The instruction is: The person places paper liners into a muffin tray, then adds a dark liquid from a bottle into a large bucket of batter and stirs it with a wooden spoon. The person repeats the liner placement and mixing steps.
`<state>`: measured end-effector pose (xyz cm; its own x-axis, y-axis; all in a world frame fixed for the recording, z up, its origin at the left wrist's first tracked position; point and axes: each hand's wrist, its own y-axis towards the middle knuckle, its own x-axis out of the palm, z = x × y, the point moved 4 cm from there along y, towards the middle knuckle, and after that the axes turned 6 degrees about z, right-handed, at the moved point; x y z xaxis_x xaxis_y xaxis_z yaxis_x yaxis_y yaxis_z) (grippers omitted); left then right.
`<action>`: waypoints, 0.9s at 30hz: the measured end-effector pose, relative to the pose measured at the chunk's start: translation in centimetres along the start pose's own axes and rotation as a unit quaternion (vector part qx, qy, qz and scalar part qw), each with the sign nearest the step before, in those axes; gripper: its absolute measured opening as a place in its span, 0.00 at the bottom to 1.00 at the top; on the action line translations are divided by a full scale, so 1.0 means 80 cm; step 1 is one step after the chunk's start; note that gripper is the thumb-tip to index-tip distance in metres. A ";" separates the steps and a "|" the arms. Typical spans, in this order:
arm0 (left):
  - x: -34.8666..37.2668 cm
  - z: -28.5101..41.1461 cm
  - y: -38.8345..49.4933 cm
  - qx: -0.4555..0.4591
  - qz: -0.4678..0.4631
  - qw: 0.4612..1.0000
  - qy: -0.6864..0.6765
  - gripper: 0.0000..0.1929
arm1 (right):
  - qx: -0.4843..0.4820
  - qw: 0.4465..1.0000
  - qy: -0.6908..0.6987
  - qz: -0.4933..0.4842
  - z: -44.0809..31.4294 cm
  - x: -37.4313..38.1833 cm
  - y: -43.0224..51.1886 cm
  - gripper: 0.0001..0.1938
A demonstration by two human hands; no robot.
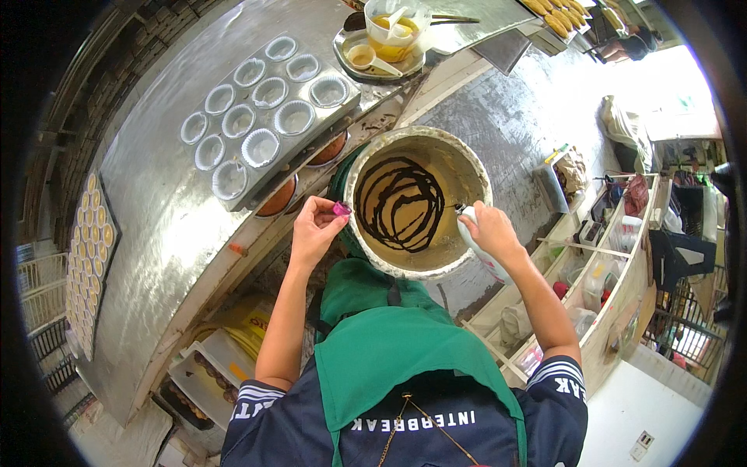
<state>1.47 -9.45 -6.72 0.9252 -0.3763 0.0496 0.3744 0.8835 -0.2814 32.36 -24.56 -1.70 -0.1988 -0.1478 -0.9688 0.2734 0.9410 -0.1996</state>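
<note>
My right hand (495, 233) grips a white bottle (485, 257), tipped over the right rim of a large round tub (426, 269). A thin dark trickle shows at the bottle's black mouth. Inside the tub, dark brown liquid (402, 204) lies in looping lines over pale yellow batter (382, 175). Between the fingertips of my left hand (315, 227) is a small magenta cap (341, 208), close to the tub's left rim. The tub stands right in front of my green apron (408, 350).
A muffin tin (245, 166) with paper liners sits on the metal table (169, 233) at left. Beyond it, a plastic measuring jug (394, 38) holds yellow liquid. A filled tray (90, 262) lies far left. Wooden shelving (618, 274) stands at right; a person (630, 45) is far off.
</note>
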 end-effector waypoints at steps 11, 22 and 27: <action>-0.002 0.000 0.001 0.005 0.004 1.000 0.008 0.13 | -0.084 0.994 0.062 0.017 -0.040 0.002 0.000 0.20; -0.001 -0.002 -0.007 0.006 0.006 1.000 -0.008 0.13 | -0.181 0.979 0.072 -0.065 -0.068 0.016 -0.039 0.19; -0.003 -0.003 -0.010 -0.002 0.012 1.000 -0.002 0.13 | -0.137 0.989 0.025 -0.043 -0.045 0.012 -0.016 0.20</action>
<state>0.91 -10.13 -6.76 0.9340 -0.3540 0.0474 0.3522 0.8909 -0.2868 28.45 -24.85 -1.84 -0.2584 -0.2224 -0.9401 -0.0115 0.9738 -0.2272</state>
